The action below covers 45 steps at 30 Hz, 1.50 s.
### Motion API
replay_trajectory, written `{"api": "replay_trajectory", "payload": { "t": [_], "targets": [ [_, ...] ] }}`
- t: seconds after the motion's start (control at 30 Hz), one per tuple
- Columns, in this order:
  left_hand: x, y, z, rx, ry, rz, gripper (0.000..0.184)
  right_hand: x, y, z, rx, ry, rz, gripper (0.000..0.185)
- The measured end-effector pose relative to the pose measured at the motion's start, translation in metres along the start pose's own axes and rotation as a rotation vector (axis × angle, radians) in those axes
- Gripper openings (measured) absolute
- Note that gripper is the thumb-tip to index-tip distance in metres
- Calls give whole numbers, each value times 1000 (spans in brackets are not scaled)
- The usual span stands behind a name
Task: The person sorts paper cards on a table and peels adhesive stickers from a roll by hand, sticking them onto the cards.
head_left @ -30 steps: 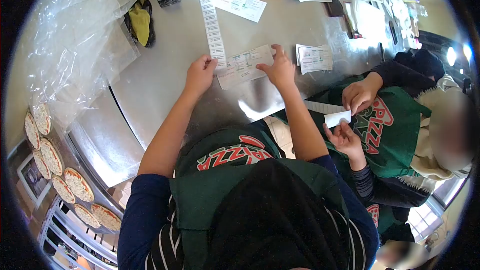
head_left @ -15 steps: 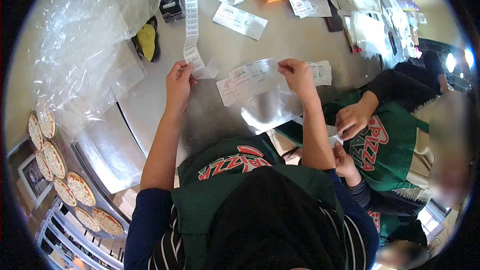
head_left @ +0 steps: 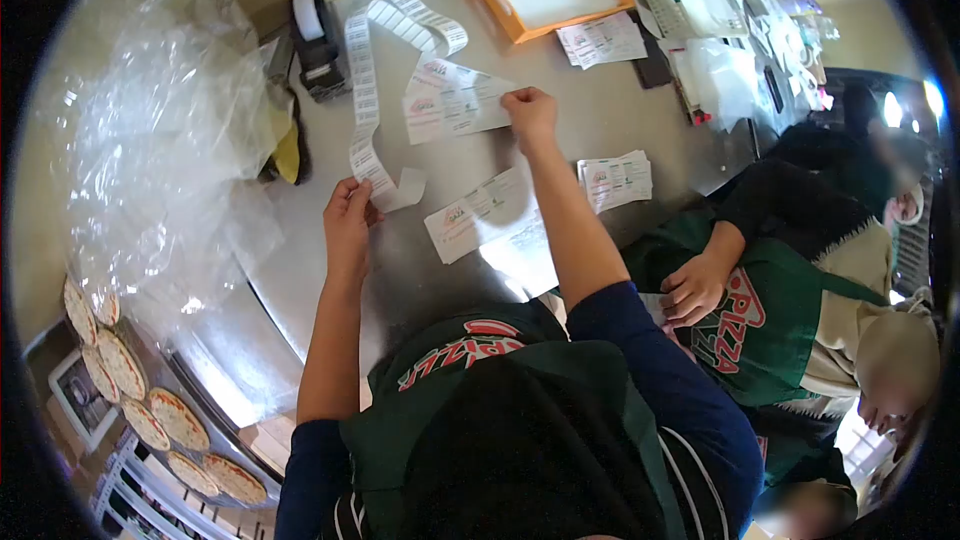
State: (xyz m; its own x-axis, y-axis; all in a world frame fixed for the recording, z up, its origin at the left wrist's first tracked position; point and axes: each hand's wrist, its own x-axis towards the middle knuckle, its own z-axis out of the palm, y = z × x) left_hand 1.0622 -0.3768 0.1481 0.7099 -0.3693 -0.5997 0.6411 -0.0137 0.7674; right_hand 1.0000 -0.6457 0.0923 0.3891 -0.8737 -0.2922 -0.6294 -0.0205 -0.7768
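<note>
Pinching the end of the label strip (head_left: pixel 362 90) at centre left of the frame, the left hand (head_left: pixel 348 220) has its fingers clamped together, with a blank curl of backing just beside them. The right hand (head_left: pixel 532 122) has moved up from the middle of the counter (head_left: pixel 565 100) to the upper centre, its fingers closed on the right end of the overlapping printed cards (head_left: pixel 450 108); whether they grip one or both I cannot tell. Half a second ago a single card lay there and now two do, which suggests one has passed from the lower pile (head_left: pixel 470 220), in the middle of the frame, to this spot, so the work seems to go card by card. Counted, there are two overlapping cards at upper centre, that one lower pile, and two more piles, one at centre right (head_left: pixel 618 182) and one at upper right (head_left: pixel 605 40); the cards inside the piles cannot be counted. What looks like one strip loops below one tape dispenser (head_left: pixel 320 50); one orange tray (head_left: pixel 510 18) sits at upper centre, and eight pizzas (head_left: pixel 178 418) show at lower left.
</note>
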Motion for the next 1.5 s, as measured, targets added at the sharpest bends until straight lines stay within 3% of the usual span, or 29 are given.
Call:
{"api": "replay_trajectory", "payload": {
  "t": [0.1,0.2,0.37,0.43,0.47,0.57,0.63,0.67,0.83,0.93,1.17,1.37,1.43,1.47,1.5],
  "targets": [
    [2,4,1,26,0,-7,14,6,-3,-25,161,61,-108,20],
    [-3,11,4,-16,11,-6,14,28,-13,-83,233,92,-33,29],
    [-7,16,19,-15,-104,-54,12,107,-24,-153,-175,231,-193,42],
    [-9,12,29,-13,-140,-47,13,112,-27,-158,-501,522,-444,33],
    [-9,12,34,-11,-174,-40,14,111,-25,-158,-498,523,-445,33],
    [-11,14,51,117,-202,-36,14,47,-61,-132,-24,59,-570,29],
    [-16,15,61,93,-211,-43,12,-39,-87,-106,64,-221,-567,17],
    [-20,18,64,99,-185,-42,12,-65,-83,-92,81,-311,-752,21],
    [-38,23,70,-19,-272,-12,17,-142,-71,-68,-165,-266,-984,25],
    [-45,21,69,28,-249,-102,14,-152,-66,-75,-236,-202,-1009,25],
    [-50,-1,66,45,-321,-67,12,-173,-53,-80,-343,-140,-968,22],
    [-38,-17,62,130,-201,-50,12,-174,-40,-84,-368,-124,-1057,14],
    [-24,-26,54,517,73,393,14,-164,-29,-89,3,-277,-735,11],
    [-21,-32,49,516,75,391,14,-159,-24,-95,-43,-355,-583,9],
    [-29,-25,49,597,62,404,14,-154,-19,-97,-45,-358,-577,9]
  ]
}}
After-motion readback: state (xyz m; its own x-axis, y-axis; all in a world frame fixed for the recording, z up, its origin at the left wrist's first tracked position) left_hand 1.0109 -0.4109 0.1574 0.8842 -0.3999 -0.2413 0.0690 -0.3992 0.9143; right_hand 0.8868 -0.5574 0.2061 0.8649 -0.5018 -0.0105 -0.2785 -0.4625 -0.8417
